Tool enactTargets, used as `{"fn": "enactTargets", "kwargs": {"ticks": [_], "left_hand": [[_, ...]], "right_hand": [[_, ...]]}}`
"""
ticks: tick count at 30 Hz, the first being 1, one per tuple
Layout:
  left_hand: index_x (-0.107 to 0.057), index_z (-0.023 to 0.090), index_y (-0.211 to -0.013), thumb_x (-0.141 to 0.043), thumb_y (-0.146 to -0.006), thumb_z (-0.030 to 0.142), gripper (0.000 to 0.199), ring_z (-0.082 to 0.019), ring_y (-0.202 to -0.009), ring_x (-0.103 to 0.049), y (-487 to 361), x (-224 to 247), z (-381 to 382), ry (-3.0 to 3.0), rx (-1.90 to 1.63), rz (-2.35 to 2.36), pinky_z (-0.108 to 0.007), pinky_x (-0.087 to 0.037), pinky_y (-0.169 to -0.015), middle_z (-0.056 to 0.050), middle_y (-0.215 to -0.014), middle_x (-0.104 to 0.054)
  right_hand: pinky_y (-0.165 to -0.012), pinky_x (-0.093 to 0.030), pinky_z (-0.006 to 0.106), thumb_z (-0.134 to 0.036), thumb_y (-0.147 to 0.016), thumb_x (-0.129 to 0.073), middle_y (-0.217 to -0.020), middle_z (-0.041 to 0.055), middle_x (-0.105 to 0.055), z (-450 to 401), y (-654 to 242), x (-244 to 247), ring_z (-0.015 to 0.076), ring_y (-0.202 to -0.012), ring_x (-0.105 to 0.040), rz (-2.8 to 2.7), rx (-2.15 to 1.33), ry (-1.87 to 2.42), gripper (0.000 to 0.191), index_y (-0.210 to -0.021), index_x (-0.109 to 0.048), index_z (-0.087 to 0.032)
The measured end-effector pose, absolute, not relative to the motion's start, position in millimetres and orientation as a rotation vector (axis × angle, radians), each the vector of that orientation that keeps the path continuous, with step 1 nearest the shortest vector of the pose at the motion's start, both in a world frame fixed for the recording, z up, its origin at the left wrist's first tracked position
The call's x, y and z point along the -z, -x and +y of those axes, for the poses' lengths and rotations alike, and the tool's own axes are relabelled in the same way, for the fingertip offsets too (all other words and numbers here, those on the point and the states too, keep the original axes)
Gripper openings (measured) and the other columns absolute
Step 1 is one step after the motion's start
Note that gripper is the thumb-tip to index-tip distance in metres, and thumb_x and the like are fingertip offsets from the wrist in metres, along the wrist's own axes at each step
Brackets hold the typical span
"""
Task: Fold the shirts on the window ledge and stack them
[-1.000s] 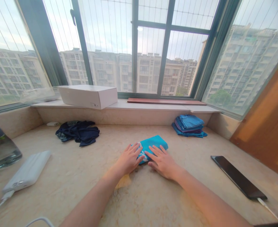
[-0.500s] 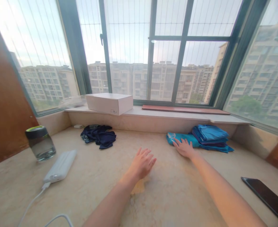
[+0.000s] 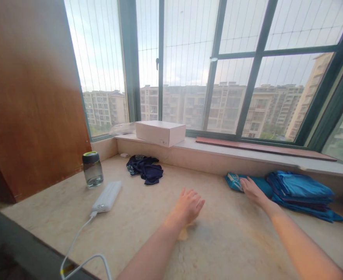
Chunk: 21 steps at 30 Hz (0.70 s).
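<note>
My right hand rests on a folded teal garment with white lettering, its fingers lying over the top near the lettered end. Against that garment's right side sits a stack of folded blue clothes, with a darker purple layer inside it. My left hand hovers over or lightly touches the stone counter; its fingers are loosely spread and hold nothing. Farther left, a crumpled navy garment with a pale pattern lies near the back wall, apart from both hands.
At the left stand a clear bottle with a dark lid and a white power bank, whose white cable trails over the counter's front edge. On the raised sill lie a white box and a reddish board. Windows rise behind.
The view has turned toward the left, so things appear farther right and the phone has left the picture. My right hand stays on the teal garment, its fingers closer together.
</note>
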<state>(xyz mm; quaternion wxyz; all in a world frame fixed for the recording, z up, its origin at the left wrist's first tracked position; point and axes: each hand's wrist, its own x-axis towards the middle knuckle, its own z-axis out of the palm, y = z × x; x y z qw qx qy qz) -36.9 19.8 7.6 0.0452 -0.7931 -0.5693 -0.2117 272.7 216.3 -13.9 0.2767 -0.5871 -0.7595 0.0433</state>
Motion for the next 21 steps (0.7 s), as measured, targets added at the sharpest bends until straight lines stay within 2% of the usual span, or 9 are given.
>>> {"fn": "enactTargets", "kwargs": {"ticks": [1, 3, 6, 9, 12, 15, 19, 21], "left_hand": [[-0.068, 0.022, -0.102, -0.036, -0.105, 0.037, 0.035, -0.026, -0.112, -0.062, 38.6, -7.7, 20.6, 2.402, 0.656, -1.754, -0.057, -0.035, -0.112, -0.010, -0.109, -0.071], [-0.068, 0.022, -0.101, -0.037, -0.104, 0.036, 0.035, -0.026, -0.110, -0.063, 42.0, -8.0, 22.5, 2.352, 0.676, -1.794, -0.056, -0.035, -0.111, -0.010, -0.109, -0.072], [-0.068, 0.020, -0.108, -0.035, -0.104, 0.037, 0.038, -0.027, -0.112, -0.063, 47.5, -8.5, 25.7, 2.260, 0.690, -1.873, -0.054, -0.036, -0.111, -0.013, -0.113, -0.072], [-0.060, 0.016, -0.130, -0.034, -0.103, 0.039, 0.044, -0.030, -0.122, -0.059, 57.6, -9.4, 30.9, 2.104, 0.668, -2.032, -0.052, -0.035, -0.111, -0.017, -0.124, -0.068], [-0.045, 0.010, -0.147, -0.036, -0.101, 0.039, 0.055, -0.036, -0.134, -0.050, 80.9, -11.3, 40.1, 1.890, 0.546, -2.277, -0.052, -0.033, -0.111, -0.025, -0.136, -0.059], [-0.035, 0.009, -0.154, -0.037, -0.099, 0.043, 0.065, -0.045, -0.142, -0.036, 121.4, -13.6, 54.8, 1.651, 0.375, -2.465, -0.057, -0.028, -0.110, -0.032, -0.148, -0.045], [-0.034, 0.019, -0.156, -0.035, -0.099, 0.044, 0.063, -0.049, -0.131, -0.049, 179.8, -19.8, 77.2, 1.520, 0.195, -2.689, -0.057, -0.038, -0.099, -0.031, -0.146, -0.047], [-0.039, 0.017, -0.154, -0.036, -0.098, 0.041, 0.061, -0.047, -0.125, -0.056, 197.8, -23.9, 83.7, 1.542, 0.170, -2.686, -0.054, -0.043, -0.095, -0.029, -0.138, -0.056]], "right_hand": [[-0.116, -0.037, 0.041, -0.039, -0.099, -0.024, -0.137, 0.0139, -0.063, 205.3, -266.1, 8.0, 0.0263, -0.138, -0.049, -2.061, -0.119, 1.528, 0.057, -0.125, -0.069, -0.016], [-0.114, -0.039, 0.034, -0.042, -0.101, -0.021, -0.139, 0.0110, -0.063, 173.8, -251.5, -2.5, 0.0220, -0.134, -0.053, -2.111, -0.150, 1.432, 0.058, -0.132, -0.063, -0.016], [-0.109, -0.045, 0.041, -0.048, -0.103, -0.026, -0.134, 0.0106, -0.066, 106.6, -229.3, -14.3, 0.0265, -0.127, -0.059, -2.244, -0.254, 1.168, 0.055, -0.131, -0.063, -0.019], [-0.103, -0.046, 0.046, -0.045, -0.103, -0.036, -0.120, 0.0126, -0.072, 39.8, -212.5, -18.6, 0.0294, -0.114, -0.065, -2.390, -0.174, 0.972, 0.045, -0.123, -0.068, -0.021], [-0.100, -0.047, 0.043, -0.041, -0.105, -0.034, -0.108, 0.0111, -0.075, 5.1, -207.6, -13.5, 0.0268, -0.106, -0.068, -2.324, -0.172, 0.955, 0.043, -0.112, -0.072, -0.022], [-0.094, -0.048, 0.040, -0.044, -0.106, -0.030, -0.101, 0.0093, -0.077, 7.2, -215.3, -7.0, 0.0250, -0.099, -0.070, -2.215, -0.239, 1.015, 0.049, -0.102, -0.074, -0.023], [-0.087, -0.048, 0.037, -0.043, -0.106, -0.029, -0.093, 0.0082, -0.077, 28.7, -229.7, -5.6, 0.0242, -0.092, -0.070, -2.182, -0.220, 1.080, 0.051, -0.093, -0.074, -0.022], [-0.083, -0.048, 0.036, -0.040, -0.106, -0.029, -0.088, 0.0067, -0.076, 34.5, -232.0, -5.9, 0.0237, -0.089, -0.069, -2.195, -0.212, 1.120, 0.050, -0.088, -0.073, -0.022]]}}
